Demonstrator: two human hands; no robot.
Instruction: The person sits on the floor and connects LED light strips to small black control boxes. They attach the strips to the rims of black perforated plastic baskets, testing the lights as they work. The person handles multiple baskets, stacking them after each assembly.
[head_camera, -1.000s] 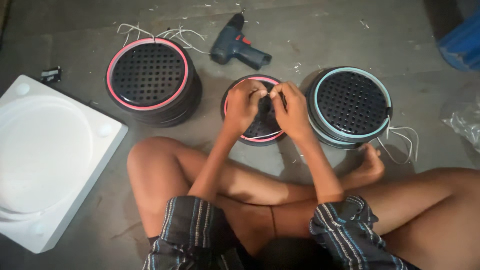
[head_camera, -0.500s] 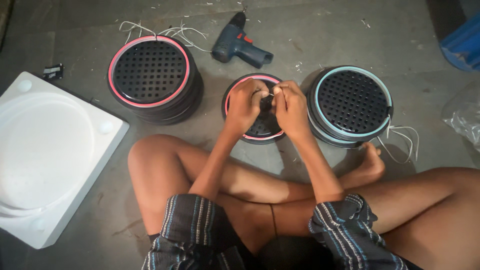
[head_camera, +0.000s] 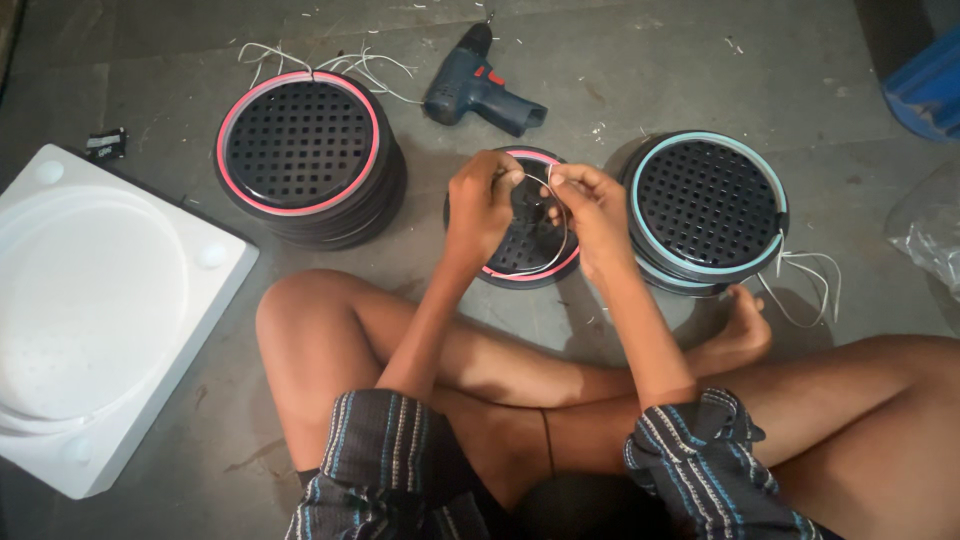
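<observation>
on grey floor, both hands (head_camera: 540, 205) pinch a white wire (head_camera: 556, 232) looping downward.

Off to your left a stack of black perforated discs with a pink rim (head_camera: 300, 145) sits on the grey concrete floor (head_camera: 640, 70), loose white wires (head_camera: 330, 62) trailing from its far edge. Just past it a dark blue cordless drill (head_camera: 482, 88) lies on its side. To your right a second black stack with a light blue rim (head_camera: 708, 205), white wire loops (head_camera: 805, 285) hanging off its near side. Far left a white foam packing tray (head_camera: 95, 310) with a round recess, a small black scrap (head_camera: 106, 144) near its far corner. Blue crate corner (head_camera: 925, 85) top right, clear plastic bag (head_camera: 925, 235) at the right edge.
</observation>
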